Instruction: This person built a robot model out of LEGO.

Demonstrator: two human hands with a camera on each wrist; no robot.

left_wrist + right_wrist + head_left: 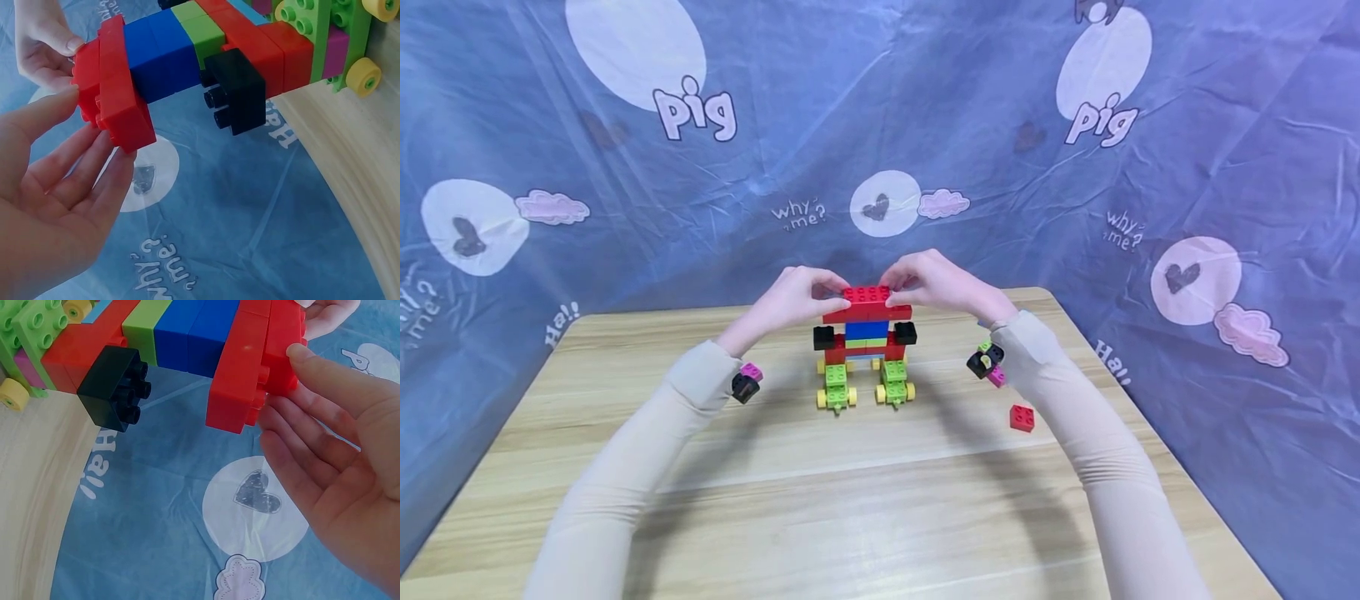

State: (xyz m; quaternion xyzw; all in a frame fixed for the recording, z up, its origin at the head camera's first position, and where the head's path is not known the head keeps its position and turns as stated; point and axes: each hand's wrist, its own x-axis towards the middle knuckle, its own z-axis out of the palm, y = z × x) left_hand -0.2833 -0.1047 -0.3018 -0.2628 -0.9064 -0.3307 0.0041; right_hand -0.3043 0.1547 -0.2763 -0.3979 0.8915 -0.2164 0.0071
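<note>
A toy-brick figure stands near the back of the table. Its top red brick (867,294) has studs upward and sits on a wider red layer (122,94). Beneath come blue bricks (867,331), a lime green layer and more red bricks (69,356). Black bricks (234,90) stick out on both sides, and lime green bases (836,387) with yellow wheels carry it all. My left hand (790,296) pinches the top red brick at its left end, thumb in front. At the right end my right hand (936,282) pinches the same brick, its other fingers behind.
On the wooden table (865,517), a loose red brick (1022,418) lies at the right. Black, pink and green pieces (985,361) sit by the right sleeve, with a black-and-pink pair (746,383) by the left. A blue printed cloth (820,125) hangs close around the back and sides.
</note>
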